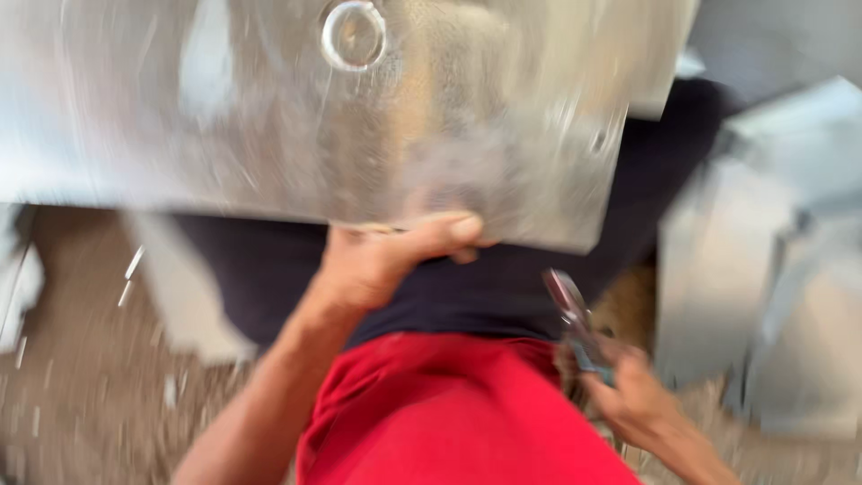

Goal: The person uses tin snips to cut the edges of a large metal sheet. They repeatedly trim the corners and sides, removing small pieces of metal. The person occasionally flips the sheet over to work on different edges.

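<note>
A large shiny metal sheet (269, 117) with a round hole (354, 34) near its top fills the upper view, resting over my lap. My left hand (382, 260) grips its near edge from below, thumb laid along the rim. My right hand (633, 395) is low at the right, closed around the handles of metal snips (575, 319) whose blades point up toward the sheet's lower right corner without touching it. The picture is motion-blurred.
More cut metal sheets (772, 269) lean or lie at the right. Another pale sheet piece (184, 287) lies on the floor at the left. Small metal scraps litter the brown floor (72, 377). My red shirt and dark trousers fill the lower middle.
</note>
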